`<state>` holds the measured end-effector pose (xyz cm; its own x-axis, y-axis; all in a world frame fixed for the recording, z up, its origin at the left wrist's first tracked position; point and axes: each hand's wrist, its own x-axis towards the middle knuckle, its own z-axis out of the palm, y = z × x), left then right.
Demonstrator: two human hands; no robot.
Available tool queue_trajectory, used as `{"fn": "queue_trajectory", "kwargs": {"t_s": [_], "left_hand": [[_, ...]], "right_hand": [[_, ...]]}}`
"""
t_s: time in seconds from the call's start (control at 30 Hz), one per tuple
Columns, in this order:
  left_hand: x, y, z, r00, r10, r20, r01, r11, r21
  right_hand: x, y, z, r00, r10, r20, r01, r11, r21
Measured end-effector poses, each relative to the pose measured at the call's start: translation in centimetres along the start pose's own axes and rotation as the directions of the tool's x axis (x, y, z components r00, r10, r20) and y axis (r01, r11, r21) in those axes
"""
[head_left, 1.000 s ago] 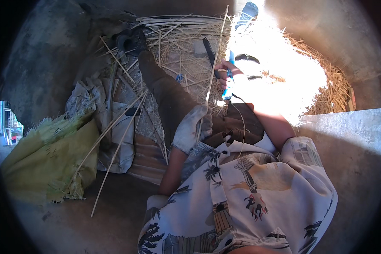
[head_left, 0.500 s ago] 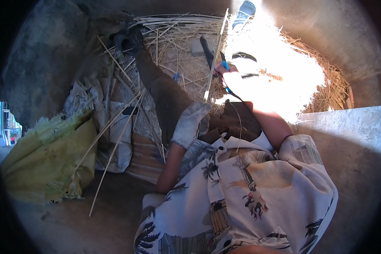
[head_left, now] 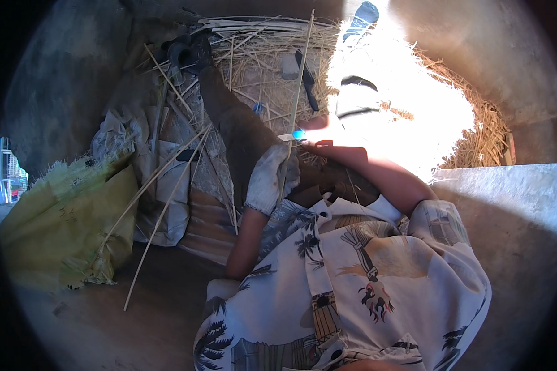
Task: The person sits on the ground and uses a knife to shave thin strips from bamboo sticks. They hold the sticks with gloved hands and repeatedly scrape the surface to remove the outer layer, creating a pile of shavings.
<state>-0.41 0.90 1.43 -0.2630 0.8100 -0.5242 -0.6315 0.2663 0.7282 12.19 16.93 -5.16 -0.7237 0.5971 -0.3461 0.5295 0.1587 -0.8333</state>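
My left hand (head_left: 271, 180) wears a white glove and is closed around the lower end of a long thin reed strip (head_left: 301, 77) that rises toward the straw. My right hand (head_left: 323, 125) is bare, half washed out by sunlight, and grips a small knife with a blue handle (head_left: 297, 134). The knife's tip meets the strip just above the gloved hand. Both hands sit over my dark-trousered left leg (head_left: 232, 123), above my patterned shirt.
A straw pile (head_left: 254, 55) fills the far side, with a dark tool (head_left: 306, 73) lying on it. Loose strips (head_left: 161, 210) lean over white woven sacks (head_left: 167, 185). A yellow-green sack (head_left: 62, 226) lies left, a concrete slab (head_left: 507, 191) right.
My right hand has brought the blue-handled knife down and left, close above the gloved hand. The gloved hand stays put on the strip.
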Motion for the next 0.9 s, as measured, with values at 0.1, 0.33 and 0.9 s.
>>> {"fn": "queue_trajectory", "kwargs": {"t_s": [0.1, 0.33, 0.9], "left_hand": [[0.7, -1.1, -1.1, 0.999, 0.043, 0.025, -0.043, 0.999, -0.003], [1.4, -1.7, -0.7, 0.985, 0.167, -0.036, -0.16, 0.976, 0.148], [1.9, -2.4, -2.2, 0.947, 0.25, 0.204, -0.283, 0.946, 0.156]], "right_hand": [[-0.2, -0.1, 0.6, 1.0, -0.012, 0.013, 0.013, 0.997, -0.075], [-0.4, 0.1, 0.8, 1.0, -0.027, -0.008, 0.025, 0.98, -0.195], [1.4, -2.0, -0.1, 0.985, -0.051, -0.167, -0.063, 0.788, -0.612]]}}
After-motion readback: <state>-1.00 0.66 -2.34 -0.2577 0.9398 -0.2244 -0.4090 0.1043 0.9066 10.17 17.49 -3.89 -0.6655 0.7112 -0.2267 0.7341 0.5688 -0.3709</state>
